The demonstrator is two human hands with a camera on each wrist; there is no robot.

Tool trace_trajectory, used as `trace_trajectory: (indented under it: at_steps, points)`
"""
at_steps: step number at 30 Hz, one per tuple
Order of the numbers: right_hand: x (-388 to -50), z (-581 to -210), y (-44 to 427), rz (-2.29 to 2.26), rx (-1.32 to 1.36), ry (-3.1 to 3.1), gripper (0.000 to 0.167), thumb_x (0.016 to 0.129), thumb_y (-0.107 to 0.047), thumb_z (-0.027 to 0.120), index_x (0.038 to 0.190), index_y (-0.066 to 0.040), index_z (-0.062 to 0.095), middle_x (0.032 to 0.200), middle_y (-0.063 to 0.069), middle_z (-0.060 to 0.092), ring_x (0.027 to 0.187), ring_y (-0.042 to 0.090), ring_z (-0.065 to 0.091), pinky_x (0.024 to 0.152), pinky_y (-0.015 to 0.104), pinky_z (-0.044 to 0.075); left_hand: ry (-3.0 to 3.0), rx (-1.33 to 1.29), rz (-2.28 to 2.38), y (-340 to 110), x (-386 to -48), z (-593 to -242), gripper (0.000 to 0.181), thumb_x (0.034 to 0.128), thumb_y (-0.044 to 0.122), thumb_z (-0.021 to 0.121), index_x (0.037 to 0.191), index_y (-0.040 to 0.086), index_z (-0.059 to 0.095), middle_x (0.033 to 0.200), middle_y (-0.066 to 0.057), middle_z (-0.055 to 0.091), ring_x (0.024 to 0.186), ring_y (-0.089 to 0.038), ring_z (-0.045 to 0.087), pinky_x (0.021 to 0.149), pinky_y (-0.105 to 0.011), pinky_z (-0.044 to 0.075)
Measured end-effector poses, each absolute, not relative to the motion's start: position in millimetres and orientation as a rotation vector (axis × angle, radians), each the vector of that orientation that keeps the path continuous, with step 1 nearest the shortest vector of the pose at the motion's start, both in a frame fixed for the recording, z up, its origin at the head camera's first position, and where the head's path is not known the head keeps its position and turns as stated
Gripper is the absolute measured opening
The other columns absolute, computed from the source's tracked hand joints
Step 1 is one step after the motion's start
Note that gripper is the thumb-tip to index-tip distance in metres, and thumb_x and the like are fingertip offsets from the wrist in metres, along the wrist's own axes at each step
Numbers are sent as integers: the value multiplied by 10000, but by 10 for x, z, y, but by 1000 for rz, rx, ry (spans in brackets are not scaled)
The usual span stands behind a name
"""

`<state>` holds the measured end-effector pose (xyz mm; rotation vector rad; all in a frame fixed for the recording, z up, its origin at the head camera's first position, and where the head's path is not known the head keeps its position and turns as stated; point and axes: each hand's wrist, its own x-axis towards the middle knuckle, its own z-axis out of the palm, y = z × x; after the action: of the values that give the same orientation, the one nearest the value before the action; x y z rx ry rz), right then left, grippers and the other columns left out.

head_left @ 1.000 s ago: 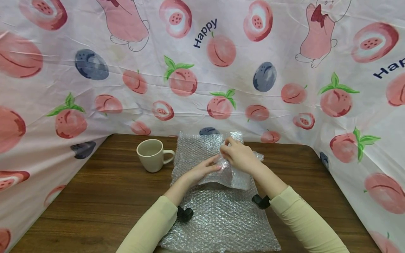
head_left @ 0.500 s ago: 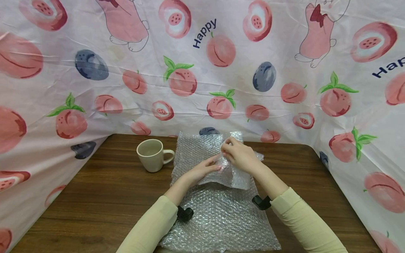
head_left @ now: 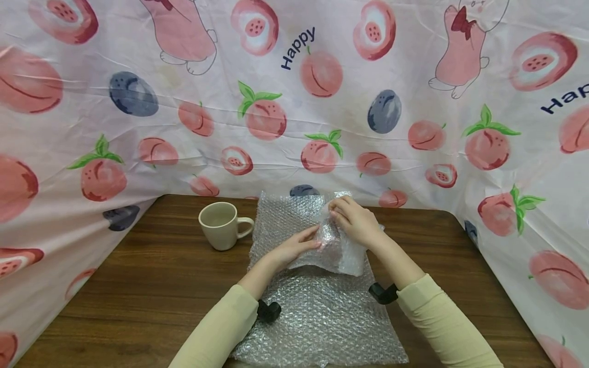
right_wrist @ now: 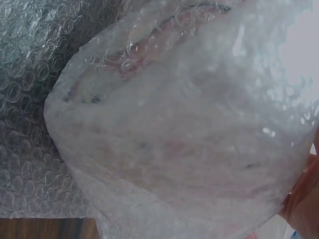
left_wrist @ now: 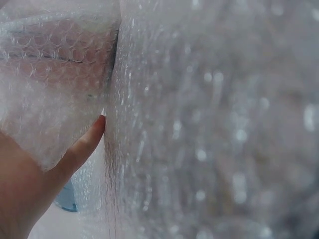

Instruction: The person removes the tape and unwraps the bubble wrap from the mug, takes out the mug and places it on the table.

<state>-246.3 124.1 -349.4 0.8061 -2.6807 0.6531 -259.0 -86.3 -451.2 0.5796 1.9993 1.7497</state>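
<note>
A sheet of bubble wrap (head_left: 322, 317) covers the middle of the table, its far part folded over a bundle (head_left: 329, 245). Through the plastic in the left wrist view, the wrapped thing (left_wrist: 65, 52) looks pinkish with dark lines; its kind is hidden. My left hand (head_left: 294, 248) rests against the bundle's left side, thumb (left_wrist: 82, 149) straight along the wrap. From the right, my right hand (head_left: 356, 220) pinches a raised flap of bubble wrap (right_wrist: 189, 134) with curled fingers. In the right wrist view, only part of that hand shows at the right edge.
A cream mug (head_left: 221, 230) stands upright left of the bubble wrap, handle towards it. The dark wooden table (head_left: 138, 296) extends to both sides. A peach-print cloth (head_left: 294, 102) hangs behind and at the sides.
My right hand has moved slightly right, drawing the pinched flap of bubble wrap with it. My left hand and the mug stay in place.
</note>
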Motion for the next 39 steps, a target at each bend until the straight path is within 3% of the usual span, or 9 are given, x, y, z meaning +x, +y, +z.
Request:
trace_trajectory:
  at_steps: [7,12,18,24,32,39]
  points:
    - [-2474,-3498,1324,829,767,-2694,256,981,-284,560,1209,-170,534,1292,76,524,1151,333,544,884,576,436,2001,571,1740,-865,-2582,-4502,713,953,376,587,1537,187,225,1576,-78,159,1428,-293,139,1120,-485,172]
    - [-2496,-3508,1381,939,818,-2634,348,930,-234,652,1244,-143,533,1306,88,523,1180,331,523,907,533,453,2003,580,1745,-866,-2595,-4511,721,953,378,586,1538,170,221,1576,-96,157,1427,-305,139,1119,-489,172]
    - [-2563,-3557,1450,1133,855,-2536,384,946,-73,592,1320,-85,506,1304,158,528,1171,336,537,911,491,465,2010,571,1735,-867,-2610,-4533,701,964,361,576,1539,177,219,1577,-86,153,1429,-300,131,1119,-492,171]
    - [-2619,-3611,1561,1348,757,-2470,392,954,-21,551,1338,-55,477,1296,206,529,1205,369,505,952,483,439,2009,583,1749,-871,-2589,-4532,678,972,300,573,1538,171,223,1578,-94,150,1429,-305,126,1121,-483,164]
    - [-2516,-3564,1620,1466,637,-2443,358,937,55,519,1287,52,446,1286,268,506,1227,394,477,994,485,401,1984,624,1777,-876,-2579,-4555,668,981,255,561,1539,153,208,1579,-117,127,1429,-309,120,1123,-464,160]
    - [-2338,-3498,1600,1464,448,-2410,158,905,75,572,1014,99,459,1171,269,552,1155,399,530,938,437,457,1994,620,1775,-875,-2561,-4536,690,969,285,580,1539,154,211,1575,-114,149,1426,-305,142,1118,-451,186]
